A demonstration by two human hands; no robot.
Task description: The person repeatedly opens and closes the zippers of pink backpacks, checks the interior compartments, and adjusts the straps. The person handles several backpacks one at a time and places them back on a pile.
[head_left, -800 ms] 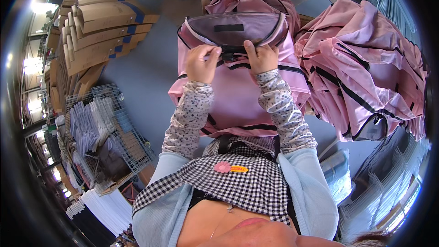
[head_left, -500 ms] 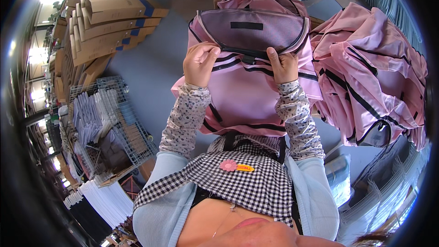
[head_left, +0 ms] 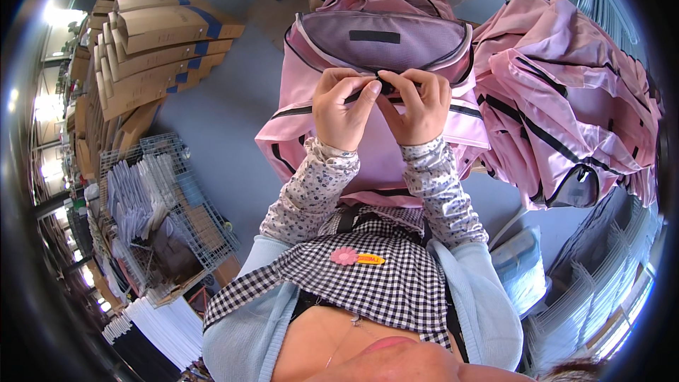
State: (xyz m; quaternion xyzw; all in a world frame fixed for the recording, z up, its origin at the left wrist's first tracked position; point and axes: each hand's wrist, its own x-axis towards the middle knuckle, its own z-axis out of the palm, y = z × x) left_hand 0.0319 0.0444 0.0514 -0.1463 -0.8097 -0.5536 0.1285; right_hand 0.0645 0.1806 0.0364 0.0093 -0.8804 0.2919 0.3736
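Note:
A pink backpack (head_left: 368, 141) with black trim is held up in front of me, its mauve mesh front pocket (head_left: 385, 39) facing up. My left hand (head_left: 343, 110) and my right hand (head_left: 417, 106) meet at the lower edge of that pocket. Both pinch a small black zipper pull (head_left: 385, 85) and the black zipper line beside it. My forearms wear patterned sleeves and rise from the lower middle of the view.
A heap of more pink backpacks (head_left: 566, 106) lies at the right. Stacked flat cardboard boxes (head_left: 152, 46) stand at the upper left. A wire cage (head_left: 166, 219) with white packets is at the left. Grey floor (head_left: 219, 120) lies between them.
My two hands have come together at the middle of the pocket's zipper; before they were apart on the backpack. The backpack sits a little higher in view.

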